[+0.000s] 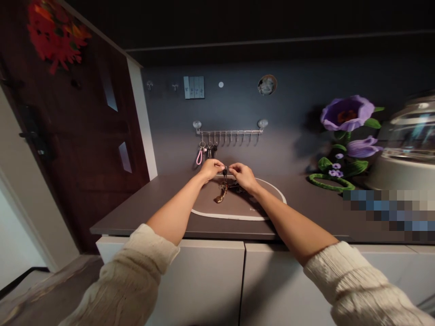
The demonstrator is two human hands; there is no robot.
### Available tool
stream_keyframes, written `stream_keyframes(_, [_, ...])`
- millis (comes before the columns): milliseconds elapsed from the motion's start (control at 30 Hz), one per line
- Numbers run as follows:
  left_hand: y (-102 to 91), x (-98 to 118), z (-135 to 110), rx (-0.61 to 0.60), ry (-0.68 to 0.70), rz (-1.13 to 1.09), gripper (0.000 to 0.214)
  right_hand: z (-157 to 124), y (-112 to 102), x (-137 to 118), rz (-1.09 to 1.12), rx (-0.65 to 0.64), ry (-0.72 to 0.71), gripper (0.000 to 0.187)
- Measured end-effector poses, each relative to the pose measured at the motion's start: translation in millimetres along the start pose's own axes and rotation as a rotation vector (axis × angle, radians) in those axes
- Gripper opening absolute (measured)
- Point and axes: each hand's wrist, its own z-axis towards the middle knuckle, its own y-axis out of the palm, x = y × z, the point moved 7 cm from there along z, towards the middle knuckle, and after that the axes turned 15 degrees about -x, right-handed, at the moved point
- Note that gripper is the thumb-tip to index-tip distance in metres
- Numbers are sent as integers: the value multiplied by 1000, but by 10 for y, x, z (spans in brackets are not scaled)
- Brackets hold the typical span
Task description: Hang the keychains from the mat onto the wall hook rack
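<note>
Both my arms reach forward over a dark countertop (142, 208). My left hand (210, 168) and my right hand (243, 176) meet above an oval brown mat (238, 210) with a white rim. Between their fingertips they pinch a small bunch of keys (224, 172). A tan charm (220, 195) hangs down from the bunch to the mat. On the wall just behind the hands is a metal hook rail (229, 132) with several hooks. More keys and a pink loop (200, 156) hang at its left end.
A purple knitted flower (346, 136) stands on the counter at the right, next to a steel pot with a glass lid (408, 149). Left is a dark wooden door (78, 136) with a red ornament (54, 31). White cabinet fronts (210, 280) lie below the counter. Light switches (194, 87) are on the wall.
</note>
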Motion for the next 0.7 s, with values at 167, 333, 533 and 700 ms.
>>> stream_keyframes(167, [6,-13,3,16,-43,-150,7,40,18,17,190,-20,-58,26])
stream_keyframes(333, [30,31,-37,38,-16,-153,6,18,2,-21,251,-14,-83,28])
stream_keyframes(533, [79,11,-152,49,-16,-126,10,-38,53,-65,326,-84,-76,28])
stream_keyframes(700, [63,51,-255,40,88,-97,11,-80,82,-162,271,-130,-102,27])
